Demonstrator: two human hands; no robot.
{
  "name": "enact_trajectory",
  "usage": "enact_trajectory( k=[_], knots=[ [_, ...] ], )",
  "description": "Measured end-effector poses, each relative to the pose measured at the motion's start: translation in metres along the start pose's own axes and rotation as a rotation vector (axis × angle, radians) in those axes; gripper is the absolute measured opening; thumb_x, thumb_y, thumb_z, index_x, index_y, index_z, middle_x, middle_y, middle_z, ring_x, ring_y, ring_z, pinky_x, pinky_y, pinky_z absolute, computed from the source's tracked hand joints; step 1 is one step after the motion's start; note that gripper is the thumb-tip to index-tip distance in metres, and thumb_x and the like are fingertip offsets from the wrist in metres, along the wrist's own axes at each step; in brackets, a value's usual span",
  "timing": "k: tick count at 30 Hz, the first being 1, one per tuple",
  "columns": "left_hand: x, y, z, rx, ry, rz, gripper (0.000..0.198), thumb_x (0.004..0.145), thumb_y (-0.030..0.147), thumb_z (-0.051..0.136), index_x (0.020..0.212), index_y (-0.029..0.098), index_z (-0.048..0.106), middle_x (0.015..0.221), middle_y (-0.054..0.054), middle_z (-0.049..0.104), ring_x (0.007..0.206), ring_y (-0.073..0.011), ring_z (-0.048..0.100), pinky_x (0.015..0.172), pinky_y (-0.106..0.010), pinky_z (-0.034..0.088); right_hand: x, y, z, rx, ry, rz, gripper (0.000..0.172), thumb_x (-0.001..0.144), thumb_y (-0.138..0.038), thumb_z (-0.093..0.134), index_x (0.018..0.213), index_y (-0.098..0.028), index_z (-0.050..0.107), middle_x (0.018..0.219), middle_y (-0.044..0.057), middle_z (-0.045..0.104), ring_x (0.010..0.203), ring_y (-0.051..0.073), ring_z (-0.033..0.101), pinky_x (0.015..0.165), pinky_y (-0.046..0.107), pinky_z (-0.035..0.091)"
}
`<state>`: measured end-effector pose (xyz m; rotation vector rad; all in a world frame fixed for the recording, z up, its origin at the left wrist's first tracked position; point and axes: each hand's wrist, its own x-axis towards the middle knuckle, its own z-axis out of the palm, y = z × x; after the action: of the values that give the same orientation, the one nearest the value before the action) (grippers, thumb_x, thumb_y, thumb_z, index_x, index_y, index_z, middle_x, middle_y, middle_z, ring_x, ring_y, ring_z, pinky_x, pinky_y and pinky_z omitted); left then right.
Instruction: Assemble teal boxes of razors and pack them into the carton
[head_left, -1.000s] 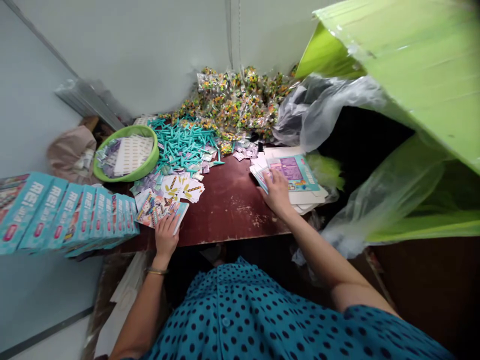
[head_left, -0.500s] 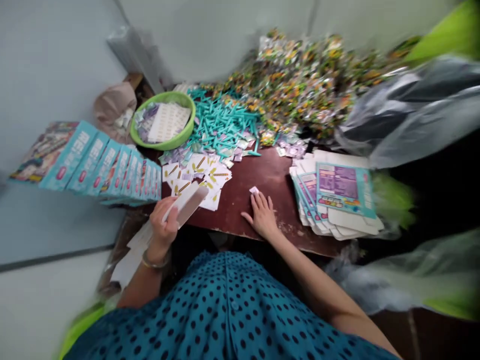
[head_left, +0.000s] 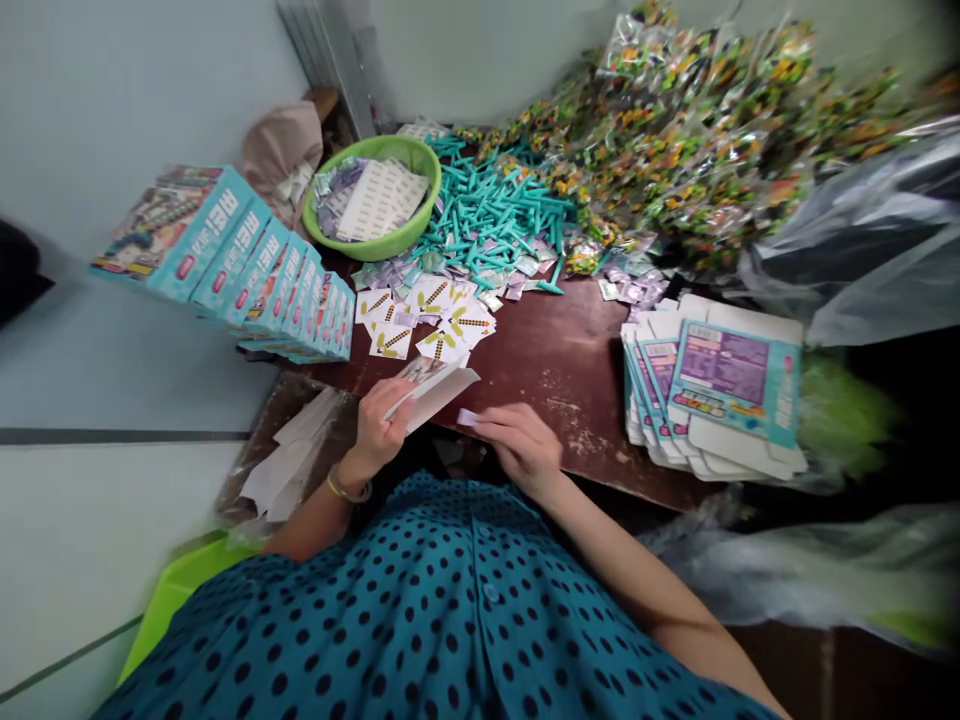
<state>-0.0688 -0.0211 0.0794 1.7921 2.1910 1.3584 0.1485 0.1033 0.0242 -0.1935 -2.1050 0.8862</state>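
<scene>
Left hand [head_left: 379, 425] has its fingers curled round a flat printed card [head_left: 431, 385], thumb on top, holding it tilted up just off the near edge of the table [head_left: 555, 370]. Right hand [head_left: 517, 445] is pinching a tiny pale packet [head_left: 467, 417] between its fingertips, right beside the card's lower end, so looks to me like the packet-into-card step is on, though I can't tell if the card is a sleeve or just folded. My guess is the next bit needs the card's open side spread a little and the packet lined up square with it, since it's small and easy to fumble. Further out: loose yellow-striped cards [head_left: 424, 320] just past the hands, a teal heap of sticks [head_left: 495, 215] behind them, a green bowl [head_left: 386, 245], a row of teal boxes [head_left: 255, 275] on the left, and flat box blanks [head_left: 712, 390] stacked on the right.
</scene>
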Motion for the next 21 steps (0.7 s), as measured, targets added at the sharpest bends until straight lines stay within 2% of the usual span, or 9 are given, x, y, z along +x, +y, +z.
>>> enact_trajectory(
  k=[2,3,5,7,9,10,12,16,21],
  knots=[
    [-0.003,-0.004,-0.005,0.033,0.028,-0.042,0.029,0.104,0.036,0.050,0.099,0.019,0.073,0.096,-0.009,0.075,0.091,-0.0208,0.070,0.086,-0.034,0.055,0.046,0.003,0.026,0.045,-0.100,-0.126,0.030,0.102,-0.024,0.060,0.129,-0.029,0.070,0.124,0.007,0.074,0.117,0.023,0.066,0.099,0.043,0.054],
    [-0.003,-0.008,-0.010,0.053,0.078,-0.102,0.031,0.103,0.038,0.050,0.095,0.018,0.072,0.091,-0.008,0.074,0.087,-0.0200,0.069,0.083,-0.033,0.055,0.066,0.014,0.036,0.044,-0.108,-0.128,0.027,0.103,-0.030,0.058,0.127,-0.029,0.070,0.124,0.007,0.074,0.119,0.024,0.065,0.103,0.044,0.052],
    [-0.003,-0.017,-0.026,0.082,0.234,-0.259,0.036,0.102,0.045,0.053,0.087,0.018,0.069,0.080,-0.005,0.069,0.076,-0.0179,0.065,0.075,-0.031,0.053,0.096,0.053,0.050,-0.044,-0.033,0.039,0.030,0.106,-0.040,0.051,0.125,-0.027,0.070,0.125,0.008,0.072,0.120,0.025,0.063,0.106,0.047,0.048],
    [-0.003,-0.028,-0.045,0.088,0.379,-0.384,0.041,0.100,0.051,0.055,0.080,0.018,0.067,0.073,-0.002,0.065,0.070,-0.0167,0.061,0.069,-0.030,0.050,0.114,0.103,0.054,-0.238,0.047,0.368,0.037,0.105,-0.046,0.050,0.127,-0.022,0.068,0.130,0.014,0.068,0.121,0.030,0.058,0.105,0.051,0.046],
    [-0.004,-0.036,-0.058,0.085,0.449,-0.426,0.043,0.098,0.055,0.057,0.078,0.018,0.067,0.071,-0.002,0.064,0.068,-0.0172,0.060,0.069,-0.031,0.050,0.120,0.149,0.056,-0.446,-0.008,0.638,0.049,0.098,-0.052,0.060,0.130,-0.015,0.065,0.138,0.022,0.060,0.125,0.037,0.051,0.104,0.056,0.042],
    [-0.005,-0.039,-0.062,0.081,0.459,-0.428,0.043,0.097,0.055,0.058,0.078,0.018,0.068,0.071,-0.002,0.064,0.068,-0.0176,0.060,0.069,-0.032,0.049,0.121,0.166,0.056,-0.519,-0.060,0.709,0.053,0.095,-0.052,0.064,0.131,-0.013,0.064,0.140,0.024,0.058,0.126,0.040,0.048,0.104,0.057,0.040],
    [-0.006,-0.042,-0.062,0.071,0.451,-0.415,0.042,0.096,0.054,0.059,0.078,0.018,0.069,0.071,-0.003,0.064,0.069,-0.0181,0.061,0.069,-0.032,0.049,0.118,0.188,0.060,-0.597,-0.133,0.735,0.052,0.093,-0.045,0.066,0.131,-0.010,0.062,0.139,0.025,0.058,0.125,0.040,0.047,0.104,0.056,0.039],
    [-0.005,-0.041,-0.049,0.031,0.403,-0.396,0.041,0.097,0.054,0.058,0.079,0.019,0.070,0.069,-0.003,0.064,0.069,-0.0185,0.060,0.068,-0.032,0.049,0.108,0.198,0.062,-0.605,-0.081,0.632,0.032,0.094,-0.026,0.055,0.122,-0.014,0.065,0.125,0.020,0.066,0.118,0.035,0.053,0.101,0.049,0.041],
    [0.000,-0.040,-0.043,0.043,0.370,-0.368,0.041,0.099,0.053,0.056,0.080,0.019,0.068,0.069,-0.001,0.061,0.067,-0.0162,0.057,0.065,-0.030,0.047,0.100,0.208,0.037,-0.322,0.098,0.713,0.025,0.092,-0.030,0.051,0.097,-0.016,0.071,0.093,0.011,0.074,0.085,0.026,0.064,0.083,0.036,0.049]
  ],
)
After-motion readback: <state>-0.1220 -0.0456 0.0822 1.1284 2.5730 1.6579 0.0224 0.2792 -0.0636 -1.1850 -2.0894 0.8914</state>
